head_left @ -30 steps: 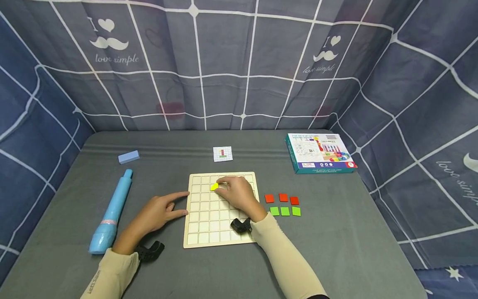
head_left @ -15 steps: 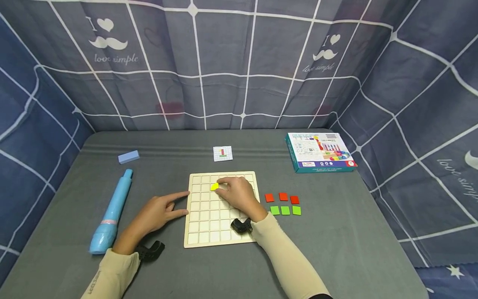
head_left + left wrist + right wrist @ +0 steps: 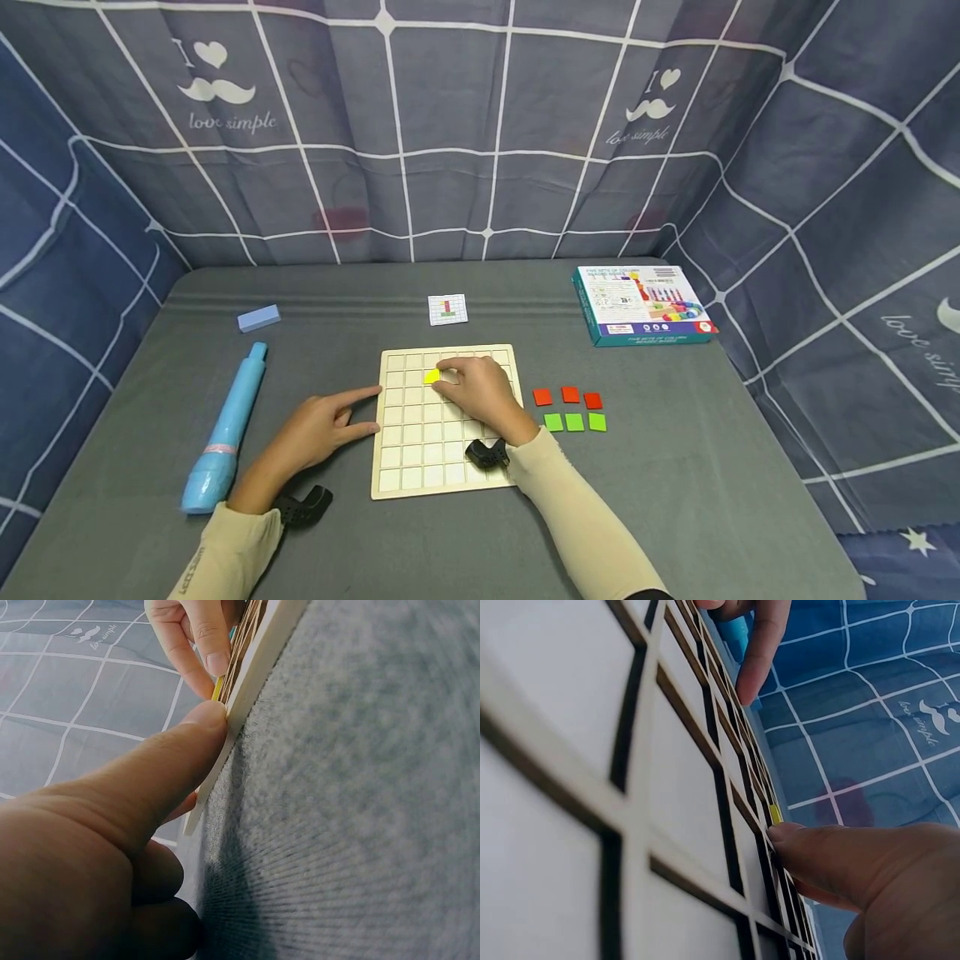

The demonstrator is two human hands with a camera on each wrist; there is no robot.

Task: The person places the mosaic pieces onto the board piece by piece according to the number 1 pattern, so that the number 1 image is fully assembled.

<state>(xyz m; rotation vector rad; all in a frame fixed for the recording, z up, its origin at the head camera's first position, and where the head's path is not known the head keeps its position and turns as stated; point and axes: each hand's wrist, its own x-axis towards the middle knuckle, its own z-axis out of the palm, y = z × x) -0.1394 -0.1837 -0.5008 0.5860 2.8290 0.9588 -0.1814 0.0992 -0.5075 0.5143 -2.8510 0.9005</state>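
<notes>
A square wooden grid board (image 3: pixel 411 457) lies on the grey table. My right hand (image 3: pixel 483 396) reaches over its upper part and pinches a small yellow square tile (image 3: pixel 432 377) between thumb and fingers, right at the grid cells. In the right wrist view the yellow tile (image 3: pixel 775 814) stands slightly above the grid strips at the thumb tip. My left hand (image 3: pixel 318 429) rests at the board's left edge, thumb and index finger spread along it, the other fingers curled under. Three red tiles (image 3: pixel 570 395) and three green tiles (image 3: pixel 574 422) lie in two rows right of the board.
Behind the board lies a small pattern card (image 3: pixel 447 309). A flat teal box (image 3: pixel 645 307) sits at the back right. To the left are a blue bottle-shaped object (image 3: pixel 225 433) and a small blue block (image 3: pixel 258 318). Patterned curtains (image 3: pixel 450 192) enclose the table.
The yellow tile, tilted in the earliest frame, now looks more level and square with the grid. Both hands have stayed almost still.
</notes>
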